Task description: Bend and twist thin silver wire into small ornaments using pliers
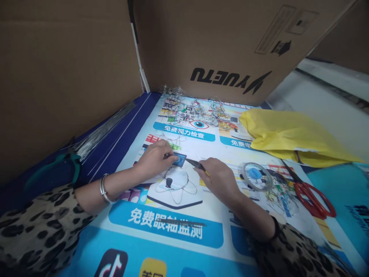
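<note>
My right hand (219,177) is wrapped around pliers (193,163) with dark pointed jaws and a yellow-and-black handle. The jaws point left, toward my left hand (157,159). That hand is closed in a pinch on a bent wire piece (176,202), whose thin loops spread out below the fingers over the printed sheet. The exact spot where the fingers hold the wire is hidden. Between the two hands, the plier tip is close to the wire, but I cannot tell whether they touch.
Tangled wire shapes (213,113) lie toward the back. Straight wires (105,130) and teal-handled pliers (75,163) are at left. A tape roll (256,177), red-handled scissors (315,200) and a yellow bag (288,132) are at right. Cardboard (201,46) walls the back.
</note>
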Tool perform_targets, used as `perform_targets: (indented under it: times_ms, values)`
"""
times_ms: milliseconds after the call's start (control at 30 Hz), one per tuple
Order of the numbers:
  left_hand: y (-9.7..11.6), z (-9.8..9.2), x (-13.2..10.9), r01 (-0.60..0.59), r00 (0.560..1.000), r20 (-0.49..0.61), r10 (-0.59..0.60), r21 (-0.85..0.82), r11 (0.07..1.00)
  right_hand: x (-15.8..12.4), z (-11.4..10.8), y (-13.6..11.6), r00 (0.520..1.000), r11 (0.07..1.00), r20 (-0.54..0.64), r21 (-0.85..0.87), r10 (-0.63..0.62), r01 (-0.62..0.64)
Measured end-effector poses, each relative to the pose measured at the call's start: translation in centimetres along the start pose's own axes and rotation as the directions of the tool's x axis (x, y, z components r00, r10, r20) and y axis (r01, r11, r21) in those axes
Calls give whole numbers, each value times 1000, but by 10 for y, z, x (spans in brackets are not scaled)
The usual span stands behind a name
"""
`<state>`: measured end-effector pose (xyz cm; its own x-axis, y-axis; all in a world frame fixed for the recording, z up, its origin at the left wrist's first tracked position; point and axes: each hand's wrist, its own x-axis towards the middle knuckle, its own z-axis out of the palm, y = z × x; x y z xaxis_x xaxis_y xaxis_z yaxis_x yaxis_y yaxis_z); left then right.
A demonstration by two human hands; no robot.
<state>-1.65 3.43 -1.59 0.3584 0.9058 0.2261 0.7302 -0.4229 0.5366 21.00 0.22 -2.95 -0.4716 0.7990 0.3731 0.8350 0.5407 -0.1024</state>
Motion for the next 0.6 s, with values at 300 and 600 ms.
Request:
perform_targets:
  times_ms: [300,600]
  values:
    - [5,-3,-1,-13,999,42,21,-161,987,5,3,2,998,998,-4,-4,-63,63]
    - [7,-7,-4,67,988,151,-13,-354,933,5,3,1,995,994,39,-42,-96,98]
